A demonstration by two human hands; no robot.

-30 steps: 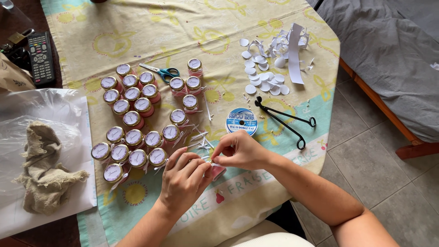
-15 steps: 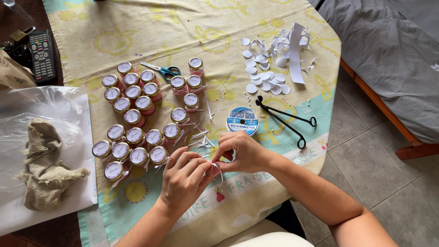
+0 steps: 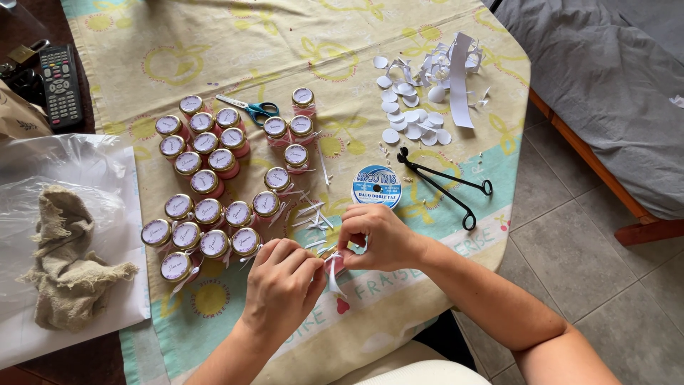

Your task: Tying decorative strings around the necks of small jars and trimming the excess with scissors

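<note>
Both hands, left hand [image 3: 283, 284] and right hand [image 3: 377, 239], pinch a white ribbon [image 3: 333, 274] around a small jar at the table's near edge, seemingly mid-tying; tightening the knot evenly looks needed next.

The tablecloth [image 3: 214, 43] is coloured pale yellow, patterned with outlined apples and yellow flowers, and banded in light turquoise along its near edge, where red lettering and small red fruit are printed. The jars [image 3: 206, 185] are filled with pink and capped with gold-rimmed white lids [image 3: 204, 181] marked in purple. The ribbon [image 3: 333, 274] pinched between the two hands is white. The ribbon spool [image 3: 376, 186] is labelled in blue and white. The scissors [image 3: 261, 110] are handled in teal. The paper circles [image 3: 410, 117] near the far right corner are white. The tongs [image 3: 445, 185] are black. The cloth [image 3: 68, 264] at the left edge is beige.
</note>
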